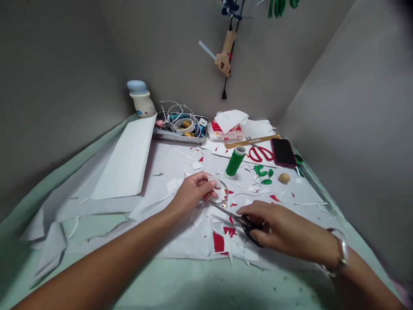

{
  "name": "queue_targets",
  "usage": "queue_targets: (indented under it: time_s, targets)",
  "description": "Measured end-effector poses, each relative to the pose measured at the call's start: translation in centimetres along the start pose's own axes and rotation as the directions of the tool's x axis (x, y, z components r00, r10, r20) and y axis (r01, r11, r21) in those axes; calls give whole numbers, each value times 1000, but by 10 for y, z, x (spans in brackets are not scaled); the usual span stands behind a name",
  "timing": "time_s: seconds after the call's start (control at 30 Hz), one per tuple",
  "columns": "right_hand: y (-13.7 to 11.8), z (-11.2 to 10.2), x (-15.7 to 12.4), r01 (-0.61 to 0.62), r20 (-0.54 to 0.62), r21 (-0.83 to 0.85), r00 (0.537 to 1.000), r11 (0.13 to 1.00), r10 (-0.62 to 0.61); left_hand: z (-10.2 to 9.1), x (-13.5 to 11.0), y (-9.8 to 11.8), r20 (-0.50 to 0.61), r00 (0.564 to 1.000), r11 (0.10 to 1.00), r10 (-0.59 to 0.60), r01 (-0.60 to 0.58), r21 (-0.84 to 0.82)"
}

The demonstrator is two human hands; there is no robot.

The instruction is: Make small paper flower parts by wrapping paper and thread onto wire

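Near centre frame, the left hand point(193, 193) pinches a small white paper scrap point(213, 181) and what seems a thin wire ring point(222, 199), while the right hand point(277, 226) closes around black-handled steel scissors point(249, 233), blades aimed toward them, above a scrap-strewn white paper sheet point(171, 161).

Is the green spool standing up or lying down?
Standing up: the green spool rests on one flat end on the white paper, with its other end facing up.

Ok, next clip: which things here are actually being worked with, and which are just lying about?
Worked with: left hand holding a wire loop; right hand holding black-handled scissors.

Lying about: red-handled scissors, green spool, phone, hanging glue gun.
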State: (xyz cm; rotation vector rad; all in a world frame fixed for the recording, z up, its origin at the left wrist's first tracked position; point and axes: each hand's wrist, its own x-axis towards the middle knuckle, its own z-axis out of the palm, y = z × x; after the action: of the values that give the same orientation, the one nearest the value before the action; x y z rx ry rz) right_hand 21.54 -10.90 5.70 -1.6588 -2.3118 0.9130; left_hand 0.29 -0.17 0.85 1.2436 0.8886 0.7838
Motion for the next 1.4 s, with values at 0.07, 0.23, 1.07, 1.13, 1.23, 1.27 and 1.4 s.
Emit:
queue_targets:
  time_s: [0.07, 0.23, 1.07, 1.13, 1.23, 1.27, 1.4]
  targets:
    - [6, -4, 2, 4, -65, 111, 998, 994, 4, -1, 0, 0, 10, 1000, 1000, 15, -15, -4]
    - [20, -4, 19, 54, -311, 200, 950, 978, 11, 1, -1, 1, 38, 999, 999, 9, -7, -50]
    - [7, -22, 11, 58, -275, -81, 958, 995, -78, -2, 5, 2, 69, 996, 959, -55, 72, -275]
    - [6, -23, 10, 55, -258, -75, 963, 996, -73, -2, 5, 1, 68, 996, 955, -52, 70, -289]
    - [5, -22, 10, 59, -221, -66, 973, 996, -73, -2, 6, -1, 72, 996, 948, -48, 69, -309]
    - [4, -22, 11, 63, -213, -65, 974, 996, -75, -2, 7, -2, 76, 996, 946, -48, 70, -316]
    - [4, -22, 11, 68, -208, -58, 975, 996, -79, -2, 5, -3, 97, 994, 939, -43, 73, -336]
